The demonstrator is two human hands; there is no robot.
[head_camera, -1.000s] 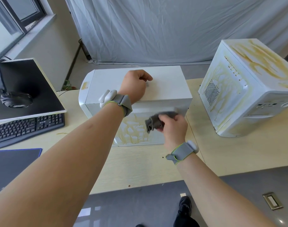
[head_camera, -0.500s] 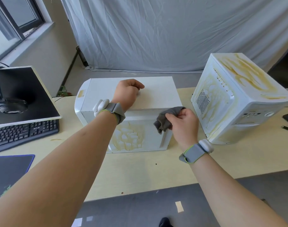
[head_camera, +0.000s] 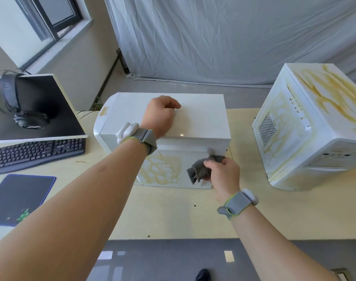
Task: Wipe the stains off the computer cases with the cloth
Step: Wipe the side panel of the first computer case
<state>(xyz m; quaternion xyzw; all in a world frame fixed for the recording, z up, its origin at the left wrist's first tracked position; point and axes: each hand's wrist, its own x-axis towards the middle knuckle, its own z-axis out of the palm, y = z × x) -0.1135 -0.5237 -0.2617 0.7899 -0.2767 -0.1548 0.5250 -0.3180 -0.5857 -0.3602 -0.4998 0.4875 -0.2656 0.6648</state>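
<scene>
A white computer case [head_camera: 201,116] lies on its side in the middle of the wooden desk [head_camera: 173,218]. Its near face carries yellow-brown stains [head_camera: 163,169] on the left part. My left hand [head_camera: 162,116] rests on the case's top with its fingers curled under, holding nothing. My right hand [head_camera: 222,175] grips a crumpled grey cloth [head_camera: 201,169] against the right part of the near face. A second white case [head_camera: 315,128] stands at the right, heavily stained yellow on its top and left side.
A black keyboard [head_camera: 37,153] and a dark mouse pad [head_camera: 19,199] lie at the left. Behind them a monitor [head_camera: 43,106] leans back with black headphones [head_camera: 17,102] on it. A grey sheet [head_camera: 223,37] hangs behind the desk. The desk's front edge is close to me.
My right hand has carried the cloth down the near face of the middle case, from its upper right edge towards the lower right. My left hand stayed on top.
</scene>
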